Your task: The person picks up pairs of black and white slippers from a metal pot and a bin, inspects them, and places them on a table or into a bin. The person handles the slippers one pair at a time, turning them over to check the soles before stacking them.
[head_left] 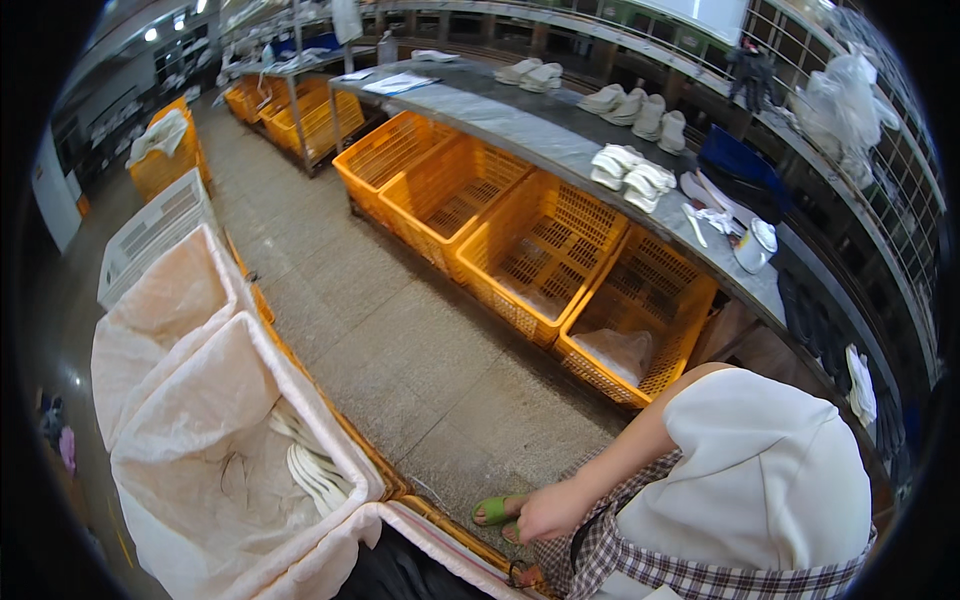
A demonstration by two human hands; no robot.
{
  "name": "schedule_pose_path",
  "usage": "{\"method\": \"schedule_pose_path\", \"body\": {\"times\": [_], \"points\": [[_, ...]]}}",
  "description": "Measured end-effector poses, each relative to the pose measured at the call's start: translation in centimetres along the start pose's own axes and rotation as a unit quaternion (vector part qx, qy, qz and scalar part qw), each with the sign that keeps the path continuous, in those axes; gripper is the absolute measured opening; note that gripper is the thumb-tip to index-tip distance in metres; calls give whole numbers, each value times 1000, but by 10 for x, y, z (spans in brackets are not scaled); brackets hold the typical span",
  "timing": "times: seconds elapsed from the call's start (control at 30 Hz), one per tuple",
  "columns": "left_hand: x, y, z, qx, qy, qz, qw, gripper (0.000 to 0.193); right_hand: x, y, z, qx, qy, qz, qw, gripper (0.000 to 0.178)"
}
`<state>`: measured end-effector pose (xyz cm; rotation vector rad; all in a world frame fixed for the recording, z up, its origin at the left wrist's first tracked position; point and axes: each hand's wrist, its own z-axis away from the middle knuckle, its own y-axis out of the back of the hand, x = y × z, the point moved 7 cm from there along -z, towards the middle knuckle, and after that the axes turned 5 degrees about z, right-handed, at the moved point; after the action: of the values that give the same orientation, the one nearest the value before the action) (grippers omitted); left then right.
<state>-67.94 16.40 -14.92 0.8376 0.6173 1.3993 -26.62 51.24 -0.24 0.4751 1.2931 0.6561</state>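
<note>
My right hand (553,513) hangs low at the end of my bare forearm, above my green slippers (492,510). Its fingers are curled in, and their inner side is hidden, so whatever they may hold does not show. My left hand is outside the picture. Close to the right hand, on its left, is the rim of a large bin (355,462) lined with pale pink cloth. Several long whitish strips (312,478) lie inside that bin. Dark fabric (410,572) shows at the lower edge.
Orange plastic crates (505,290) line the space under a long grey bench (560,120); two hold clear plastic. On the bench are white shoes (640,112), bundled white pieces (635,178) and a white mug (756,246). Another lined bin (165,320) and a grey crate (155,235) stand left.
</note>
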Motion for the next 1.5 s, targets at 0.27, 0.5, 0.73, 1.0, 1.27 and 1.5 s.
{"method": "schedule_pose_path", "body": {"times": [0.27,0.5,0.73,1.0,1.27,1.5], "points": [[43,67,32,441,-197,74,872,76,38,128,102,136,-159,64,976,22],[236,127,140,498,-355,213,762,68,89,311,321,664,-270,-1,698,20],[525,86,292,272,-422,157,850,53,228,427,581,900,-155,-11,406,16],[771,-14,400,155,-623,-67,764,53,528,487,843,876,-418,-53,236,41],[827,-76,388,41,-599,-178,780,66,689,485,947,908,-239,-302,167,61],[840,-89,359,19,-585,-157,795,56,743,488,1108,348,-792,348,362,42]]}}
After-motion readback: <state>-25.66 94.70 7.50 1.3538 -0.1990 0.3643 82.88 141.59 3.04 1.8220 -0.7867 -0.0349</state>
